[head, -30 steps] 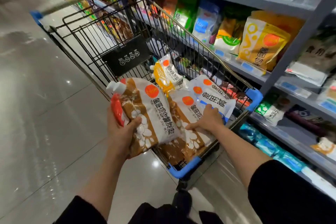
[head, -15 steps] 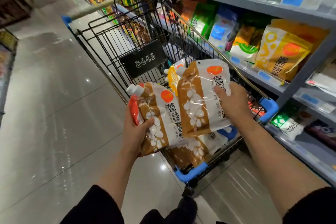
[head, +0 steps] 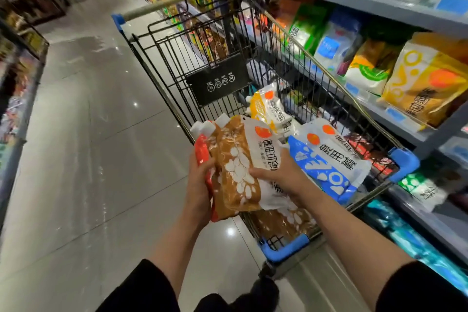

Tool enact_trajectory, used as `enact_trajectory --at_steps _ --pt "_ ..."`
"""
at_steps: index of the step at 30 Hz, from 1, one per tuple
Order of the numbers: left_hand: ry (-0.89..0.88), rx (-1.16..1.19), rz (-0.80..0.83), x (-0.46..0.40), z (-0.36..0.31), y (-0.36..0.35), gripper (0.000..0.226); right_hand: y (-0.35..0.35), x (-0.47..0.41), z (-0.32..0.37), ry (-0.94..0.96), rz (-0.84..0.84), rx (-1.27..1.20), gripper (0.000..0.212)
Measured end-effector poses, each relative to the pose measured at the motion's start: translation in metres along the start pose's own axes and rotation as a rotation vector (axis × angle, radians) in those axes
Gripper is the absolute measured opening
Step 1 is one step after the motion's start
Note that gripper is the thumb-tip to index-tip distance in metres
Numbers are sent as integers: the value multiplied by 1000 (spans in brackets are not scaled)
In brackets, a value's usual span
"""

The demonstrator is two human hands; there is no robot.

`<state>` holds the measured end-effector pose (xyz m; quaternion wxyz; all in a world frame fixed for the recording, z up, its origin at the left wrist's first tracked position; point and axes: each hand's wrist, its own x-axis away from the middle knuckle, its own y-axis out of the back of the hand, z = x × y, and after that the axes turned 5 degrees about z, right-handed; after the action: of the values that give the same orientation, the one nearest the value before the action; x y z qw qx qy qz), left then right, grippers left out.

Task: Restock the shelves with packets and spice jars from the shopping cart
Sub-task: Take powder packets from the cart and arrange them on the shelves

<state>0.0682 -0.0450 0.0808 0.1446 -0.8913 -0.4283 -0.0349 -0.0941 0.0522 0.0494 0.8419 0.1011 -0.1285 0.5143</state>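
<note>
Both hands hold brown starch pouches (head: pixel 238 172) over the shopping cart's (head: pixel 402 162) near corner: left hand (head: pixel 200 185) curled round the stack's edge, right hand (head: pixel 281 172) pinching the front pouch. Best square the pouches together before lifting toward the shelf (head: pixel 405 132).

We only get one wide head view, looking down and forward, close over the black wire shopping cart (head: pixel 253 63).
</note>
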Motion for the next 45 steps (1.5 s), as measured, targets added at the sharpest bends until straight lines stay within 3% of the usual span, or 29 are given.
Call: enact_trajectory --at_steps 4,7,16,18,20,22,25,27,30,32,36,40,43,45 --pt "33 -130 34 0 -3 -3 101 2 3 -4 45 -3 22 83" --pt "73 -207 32 -3 1 -3 109 -1 8 -6 90 -32 17 78" --pt "175 -254 -69 -13 3 -11 90 -3 18 -9 120 -30 -10 71" --pt "189 -242 -80 -16 4 -9 82 2 18 -7 63 -63 6 49" --pt "187 -191 -92 -13 3 -8 76 18 14 -16 -18 -238 30 37" --pt "149 -170 -113 -9 1 -7 70 38 9 -32 -158 -368 269 47" --pt "59 -181 -171 -5 -8 -4 65 46 7 -49 -335 -248 709 75" --pt "16 -169 -206 -6 -13 0 72 40 6 -49 -391 -207 816 86" --pt "14 -146 -224 -6 -19 4 76 38 4 -50 -454 -191 713 108" --pt "17 -142 -220 -5 -20 5 74 37 5 -50 -444 -160 614 103" --pt "16 -140 -202 -6 -19 5 76 34 9 -44 -251 -259 536 50" --pt "-7 -129 -144 -6 -22 5 75 47 20 -21 -71 -233 391 3" --pt "-64 -89 -26 -9 -33 1 71 62 34 2 8 -231 274 5" --pt "-89 -57 69 -14 -43 -5 70 76 48 16 6 -267 86 32"
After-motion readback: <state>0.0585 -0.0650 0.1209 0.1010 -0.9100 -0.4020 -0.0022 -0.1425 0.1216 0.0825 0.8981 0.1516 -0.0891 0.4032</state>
